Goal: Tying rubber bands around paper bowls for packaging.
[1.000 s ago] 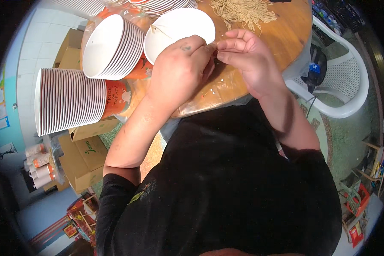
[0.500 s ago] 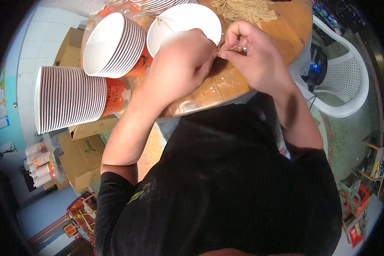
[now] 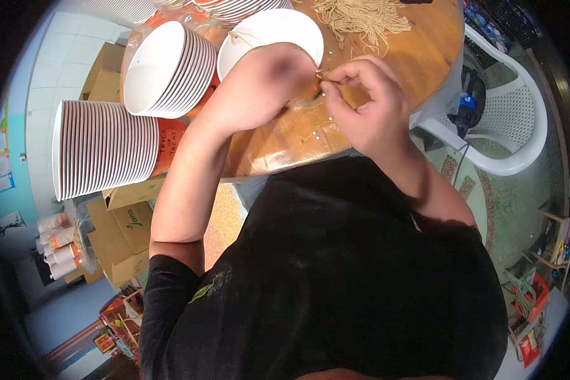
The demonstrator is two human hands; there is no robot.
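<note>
Head view, one entry: a person's two bare hands above a round wooden table, with these items about them.

Left hand: back turned up, partly blurred, its near side over the lower edge of a white bowl. Most of its fingers are hidden beneath it; whether they are closed on anything, cannot tell.

Right hand: thumb and forefinger brought together in a pinch on a small tan strand; other fingers curled.

Tan strand: at the fingertips, between the two hands, just beside the bowl's right rim. Fine detail too small to tell.

White bowl: one, wide, beyond the left hand and partly covered by it; a few tan strings lie at its left side.

String bundle: tan, loose and tangled, flat on the table beyond the right hand, right of the bowl.

White bits: several, tiny, scattered on the table between the hands and the near edge.

Bowl stacks: one tilted stack left of the white bowl; one longer stack on its side, nearer the person, with orange outer walls; another stack at the far edge.

Plastic chair: white, right of the table, holding a dark bag.

Cardboard box: brown, below the stacks at left.
</note>
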